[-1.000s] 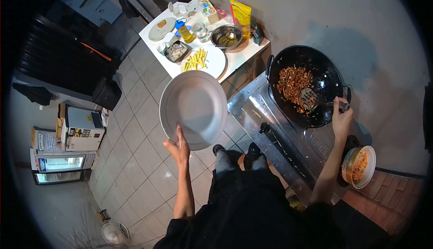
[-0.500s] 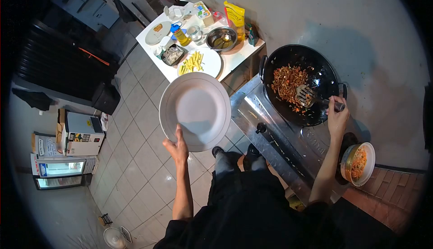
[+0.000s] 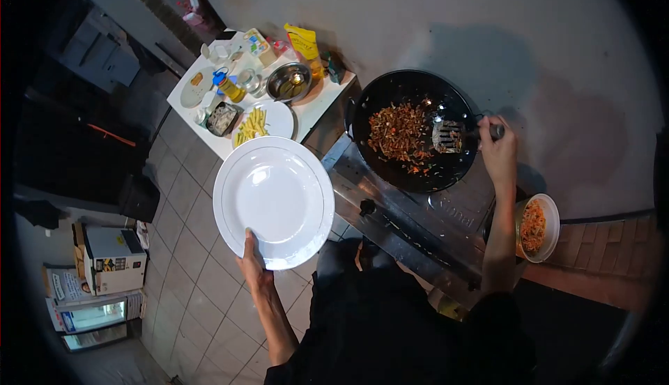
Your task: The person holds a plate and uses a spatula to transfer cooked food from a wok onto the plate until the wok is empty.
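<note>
Hidden fingers: under the white dinner plate [image 3: 275, 200], the fingers of the left hand [image 3: 255, 268] are out of sight; only the thumb shows, lying on the near rim.
Hidden handle: most of the grip of the slotted spatula [image 3: 447, 136] is covered by the right hand [image 3: 499, 149], with the dark end poking out.
Hard to make out: the ingredients of the brown, shredded stir-fry [image 3: 401, 133], flecked with orange; also the shoes, lost in shadow below and between the hands.
Cut off: the picture's corners fall into black, and the dinner plate covers the near edge of a second plate [image 3: 280, 119].
Left hand: pinched on the plate's rim, thumb above; the plate is held out in front, glossy, bare and clear of the stove [image 3: 418, 221].
Right hand: curled around the spatula's handle at the wok's edge, palm down.
Spatula: its slotted head is inside the black wok [image 3: 387, 89], to the left of the right hand, beside the food.
Wok: on the stove, left of the right hand; the stir-fry is heaped on the side nearer the left hand.
Beside the right forearm: a round tub [image 3: 552, 228] of orange shreds.
Beyond the left hand: a white table [image 3: 313, 117] with yellowish sticks [image 3: 251, 127] on the second plate, a metal bowl [image 3: 289, 82], a blue-capped bottle [image 3: 228, 85] and a yellow pouch [image 3: 303, 42].
</note>
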`<state>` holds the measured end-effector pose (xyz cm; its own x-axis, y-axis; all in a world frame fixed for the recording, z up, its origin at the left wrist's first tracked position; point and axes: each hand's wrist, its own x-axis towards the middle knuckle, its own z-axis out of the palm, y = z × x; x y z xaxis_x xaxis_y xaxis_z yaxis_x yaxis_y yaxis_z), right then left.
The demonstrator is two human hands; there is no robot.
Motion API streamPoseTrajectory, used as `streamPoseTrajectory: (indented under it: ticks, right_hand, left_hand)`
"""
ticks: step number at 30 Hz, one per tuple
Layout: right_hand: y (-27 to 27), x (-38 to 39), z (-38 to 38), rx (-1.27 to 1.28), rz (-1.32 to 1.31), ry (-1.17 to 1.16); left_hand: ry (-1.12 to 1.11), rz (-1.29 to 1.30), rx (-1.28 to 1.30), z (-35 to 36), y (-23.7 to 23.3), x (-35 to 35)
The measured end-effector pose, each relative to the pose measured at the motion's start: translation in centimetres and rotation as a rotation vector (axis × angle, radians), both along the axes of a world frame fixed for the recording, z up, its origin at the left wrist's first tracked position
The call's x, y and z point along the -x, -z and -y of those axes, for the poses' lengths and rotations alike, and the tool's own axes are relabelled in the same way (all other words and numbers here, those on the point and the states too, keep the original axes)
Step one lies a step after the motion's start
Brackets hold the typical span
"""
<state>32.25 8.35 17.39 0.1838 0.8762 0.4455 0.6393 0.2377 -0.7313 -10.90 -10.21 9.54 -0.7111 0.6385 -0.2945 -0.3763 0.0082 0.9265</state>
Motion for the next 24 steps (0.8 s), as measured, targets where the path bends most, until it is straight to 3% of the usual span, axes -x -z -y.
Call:
streamPoseTrajectory:
  ticks: [6, 9, 11, 15, 18, 20, 22, 23, 24]
  right_hand:
    - [-0.4, 0.0, -3.2, 0.051, 0.16, 0.035]
    - [1.2, -0.3, -4.7, 0.058, 0.116, -0.021]
    - [2.9, -0.4, -5.5, 0.121, -0.118, -0.076]
    - [1.2, 0.9, -4.8, 0.215, 0.029, -0.139]
    - [-0.2, 1.3, -5.9, 0.04, -0.124, -0.152]
    - [-0.2, 2.5, -6.3, 0.072, -0.12, -0.153]
    - [-1.0, 4.1, -5.6, 0.309, 0.053, -0.215]
    - [0.6, 3.3, -5.9, 0.199, 0.115, -0.356]
    - [-1.0, 4.0, -5.0, 0.337, 0.106, -0.375]
  left_hand:
    - [0.09, 0.057, 0.063, -1.4, -0.1, -1.2]
    - [0.163, 0.036, 0.149, -2.4, 0.1, -1.7]
    - [0.196, 0.069, 0.162, -2.9, 1.1, -1.4]
    - [0.246, 0.118, 0.184, -3.7, 3.0, -0.2]
    - [0.299, 0.108, 0.171, -4.8, 2.8, 0.9]
    - [0.32, 0.114, 0.24, -5.6, 1.6, 1.5]
    - [0.347, 0.123, 0.299, -6.4, 2.1, 2.3]
    - [0.356, 0.124, 0.229, -6.6, 3.8, 3.2]
    - [0.362, 0.124, 0.16, -7.0, 4.2, 3.7]
